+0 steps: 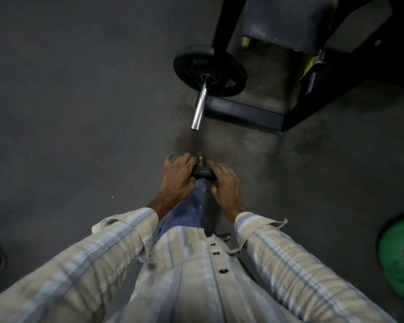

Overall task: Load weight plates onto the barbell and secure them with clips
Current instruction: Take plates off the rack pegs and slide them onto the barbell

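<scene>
A chrome barbell sleeve [200, 106] points toward me, with one black weight plate [209, 71] seated at its far end. The near part of the sleeve is bare. Below its tip, my left hand [177, 180] and my right hand [226, 183] together grip a small dark clip [202, 171] with a metal lever showing on top. The clip is held clear of the sleeve, roughly a hand's length short of its end. My striped sleeves fill the lower frame.
A black rack frame and padded bench [287, 22] stand behind the plate, with a low base bar [243, 110] on the floor. A green plate [399, 262] lies at the right edge. Grey rubber floor [79, 113] spreads to the left.
</scene>
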